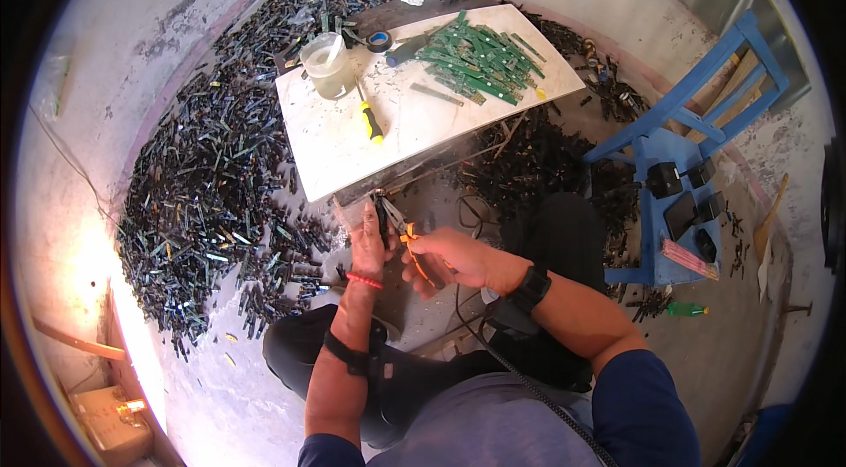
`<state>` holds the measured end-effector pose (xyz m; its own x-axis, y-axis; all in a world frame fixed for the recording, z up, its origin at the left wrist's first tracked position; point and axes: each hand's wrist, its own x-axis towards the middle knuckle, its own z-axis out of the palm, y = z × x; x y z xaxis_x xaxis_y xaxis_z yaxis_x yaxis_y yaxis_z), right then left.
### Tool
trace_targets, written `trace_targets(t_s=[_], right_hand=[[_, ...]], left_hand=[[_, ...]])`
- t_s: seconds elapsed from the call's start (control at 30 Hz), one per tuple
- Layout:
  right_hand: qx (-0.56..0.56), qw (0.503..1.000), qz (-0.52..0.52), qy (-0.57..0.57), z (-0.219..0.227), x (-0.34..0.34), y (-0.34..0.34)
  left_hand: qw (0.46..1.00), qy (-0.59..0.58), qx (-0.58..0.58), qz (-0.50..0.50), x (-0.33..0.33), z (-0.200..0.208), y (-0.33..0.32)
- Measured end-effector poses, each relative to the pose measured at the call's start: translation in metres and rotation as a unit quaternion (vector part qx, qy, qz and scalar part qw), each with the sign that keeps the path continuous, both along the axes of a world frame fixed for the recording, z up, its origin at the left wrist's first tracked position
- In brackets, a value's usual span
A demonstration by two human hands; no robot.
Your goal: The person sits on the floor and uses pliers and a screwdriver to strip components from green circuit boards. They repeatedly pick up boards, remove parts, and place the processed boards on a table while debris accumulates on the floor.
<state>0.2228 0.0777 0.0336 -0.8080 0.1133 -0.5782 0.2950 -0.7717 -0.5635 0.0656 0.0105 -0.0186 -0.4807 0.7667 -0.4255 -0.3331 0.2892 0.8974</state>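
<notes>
My right hand (456, 257) is closed around the orange handles of a pair of pliers (409, 236). The pliers' metal jaws point up and left, reaching the top of a dark narrow strip (382, 213). Gripping that strip upright is my left hand (368, 247), with a red bead bracelet at the wrist. Whether the jaws bite on the strip is too small to tell. Both hands are just in front of the near edge of a low white-topped table (330, 154).
On the table are a pile of green circuit board strips (485, 57), a cloudy plastic tub (328, 70), a yellow-black screwdriver (370, 122) and a roll of black tape (379, 41). Dark strips (220, 176) heap the floor leftward. A blue chair (656, 203) holding black boxes stands right.
</notes>
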Motion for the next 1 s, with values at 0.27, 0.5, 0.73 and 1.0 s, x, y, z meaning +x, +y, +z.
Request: trace_targets(t_s=[0.27,0.5,0.73,1.0], right_hand=[[-0.058,0.997,0.017,0.038,0.0,0.004,0.005],[-0.094,0.995,-0.004,0.023,0.013,0.009,0.002],[0.001,1.0,0.021,0.019,-0.005,0.013,-0.002],[0.672,0.718,0.074,-0.164,-0.02,0.013,-0.019]], left_hand=[[0.999,0.04,0.024,-0.006,0.004,-0.01,-0.002],[0.997,0.019,0.064,-0.031,0.004,-0.002,-0.007],[0.996,0.061,0.055,-0.029,0.004,-0.007,-0.008],[0.96,0.27,0.064,-0.031,0.001,-0.006,-0.011]])
